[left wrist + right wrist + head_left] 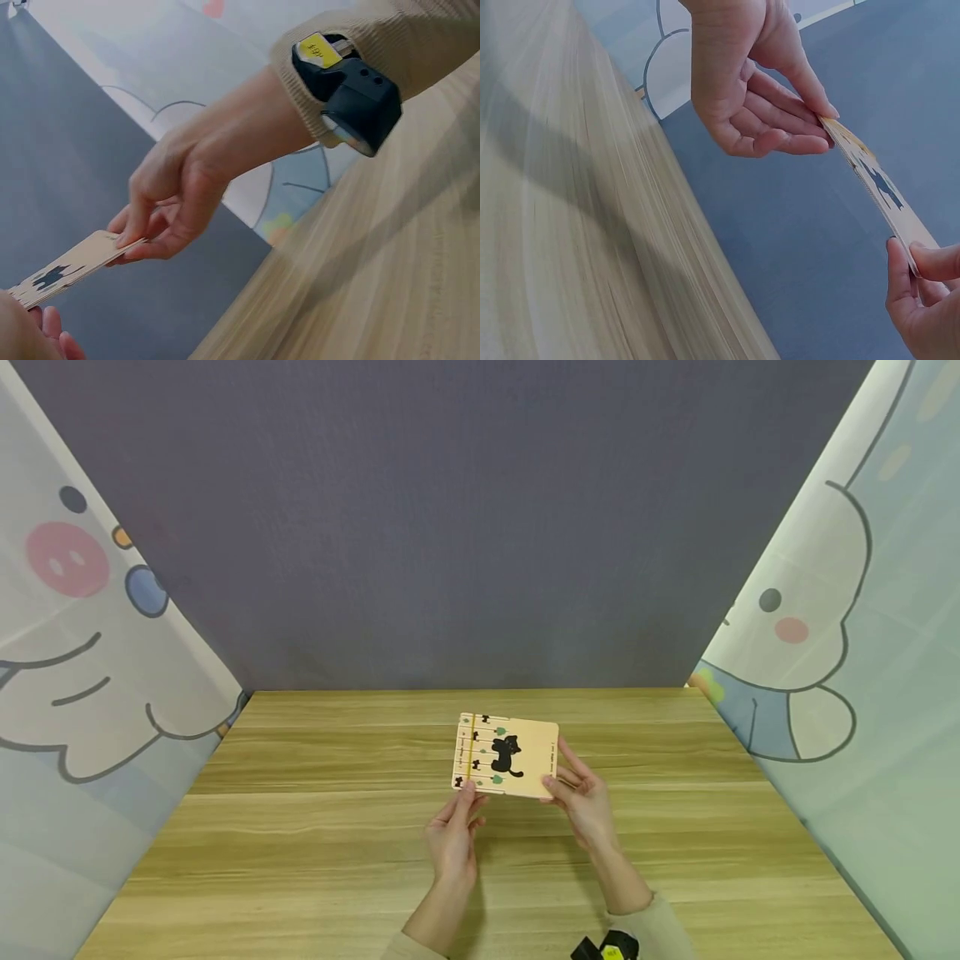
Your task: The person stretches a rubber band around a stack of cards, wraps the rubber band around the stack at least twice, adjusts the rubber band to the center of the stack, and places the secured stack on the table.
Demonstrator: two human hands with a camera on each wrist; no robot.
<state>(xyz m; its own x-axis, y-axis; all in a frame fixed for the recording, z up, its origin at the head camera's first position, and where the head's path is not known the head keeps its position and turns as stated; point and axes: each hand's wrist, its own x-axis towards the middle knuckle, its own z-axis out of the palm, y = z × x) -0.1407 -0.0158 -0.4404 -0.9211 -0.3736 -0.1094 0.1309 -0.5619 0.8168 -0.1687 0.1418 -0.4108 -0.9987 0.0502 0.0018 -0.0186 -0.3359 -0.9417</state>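
A small cream notebook (534,750) with a black cat on its cover is held up above the table, tilted. A yellow elastic band (472,747) runs across its left end. My left hand (452,843) pinches the lower left corner, thumb on the cover and fingers beneath. At the right end, my right hand (588,806) grips the lower corner, its thumb on the front. The right wrist view shows the notebook (885,196) nearly edge-on, thin and layered, between both hands. Its underside is hidden in the head view.
A wood-grain table (315,843) lies below, with a dark grey panel (480,527) upright behind it. Light curtains with cartoon animals (795,610) hang at both sides. A black wrist camera (364,105) sits on my right sleeve.
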